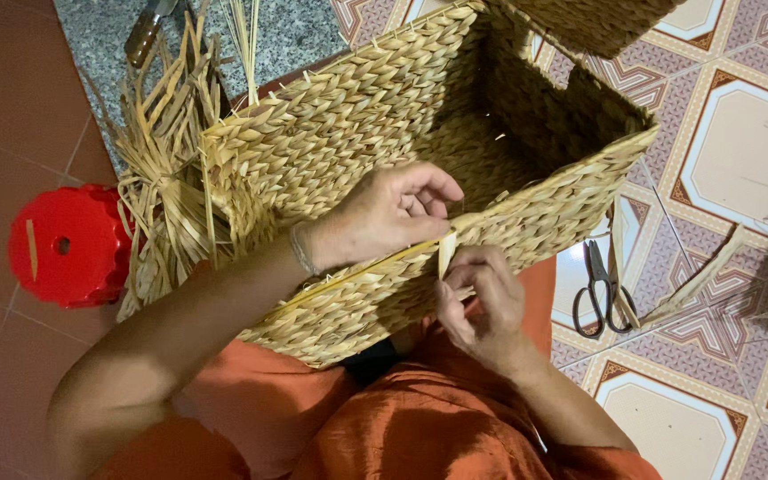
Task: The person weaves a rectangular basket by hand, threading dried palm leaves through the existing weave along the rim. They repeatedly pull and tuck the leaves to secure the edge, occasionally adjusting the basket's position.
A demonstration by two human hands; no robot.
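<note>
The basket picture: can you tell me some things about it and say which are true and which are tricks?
1. The woven basket rests on the person's lap. True.
2. The left hand is inside the red stool. False: it lies on the basket's rim, thumb and fingers pinching a pale straw strip.
3. The right hand pinches the same strip just below the rim. True.
4. The scissors are in the right hand. False: they lie on the patterned tiled floor, right of the basket.
5. The red stool stands left of the basket, by a bundle of loose straw. True.
</note>
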